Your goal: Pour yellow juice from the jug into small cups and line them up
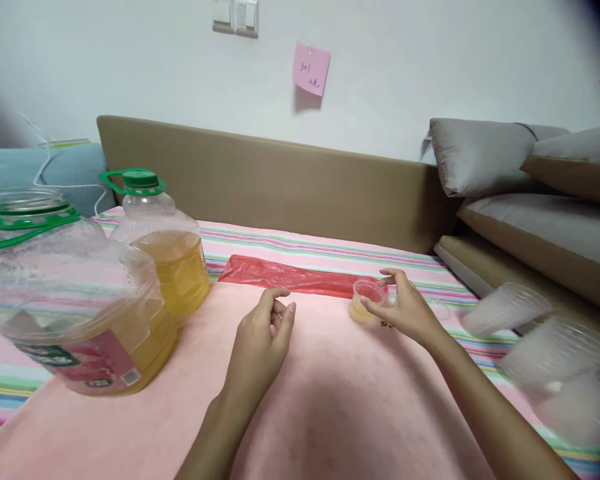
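Note:
My right hand (403, 308) is around a small clear plastic cup (361, 311), thumb across its near side and fingers at its far right rim. Pale yellow liquid fills the lower part of the cup, which stands upright by the edge of a pink cloth (325, 373). My left hand (266, 333) hovers over the cloth with nothing in it, fingers loosely bent and thumb apart. To its left stands a large uncapped plastic jug (105, 313) with a green handle and yellow liquid. Behind that is a second jug (180, 267) with its green cap on.
A flattened red plastic bag (290, 275) lies behind the cup on a striped sheet (280, 237). Stacks of clear plastic cups (555, 347) lie at the right. Grey and brown cushions (540, 220) are piled behind them. A brown headboard (270, 177) runs along the wall.

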`<state>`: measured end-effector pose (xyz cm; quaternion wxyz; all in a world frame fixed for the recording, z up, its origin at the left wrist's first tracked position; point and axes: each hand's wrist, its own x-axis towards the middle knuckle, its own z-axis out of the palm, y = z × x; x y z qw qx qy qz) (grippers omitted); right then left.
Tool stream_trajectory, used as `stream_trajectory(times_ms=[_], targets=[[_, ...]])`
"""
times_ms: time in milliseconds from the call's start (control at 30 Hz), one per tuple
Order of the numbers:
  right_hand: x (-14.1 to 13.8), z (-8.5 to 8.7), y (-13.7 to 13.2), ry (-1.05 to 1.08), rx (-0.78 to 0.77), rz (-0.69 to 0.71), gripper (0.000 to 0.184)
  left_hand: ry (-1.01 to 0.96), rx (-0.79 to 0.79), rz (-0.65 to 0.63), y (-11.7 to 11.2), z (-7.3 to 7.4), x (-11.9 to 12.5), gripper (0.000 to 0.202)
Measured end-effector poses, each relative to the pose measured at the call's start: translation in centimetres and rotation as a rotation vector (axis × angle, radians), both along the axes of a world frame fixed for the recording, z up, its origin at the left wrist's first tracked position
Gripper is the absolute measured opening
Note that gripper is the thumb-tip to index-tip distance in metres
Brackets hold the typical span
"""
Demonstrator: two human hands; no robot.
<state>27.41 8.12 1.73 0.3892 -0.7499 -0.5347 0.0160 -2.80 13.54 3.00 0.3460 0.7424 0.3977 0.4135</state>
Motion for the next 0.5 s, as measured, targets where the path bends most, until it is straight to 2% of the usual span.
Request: stream_trajectory(times_ms=[200,500], targets=[[1.3,-1.6,0.7,0.003,-0.033,-0.008,0.079,-0.002,0.004,0.000,-0.1,-0.2,0.1,0.022],[2.4,-1.5,0.6,0.018,-0.071,0.038,0.077,0.006,0.006,-0.015,-0.2,-0.4,0.3,0.021]])
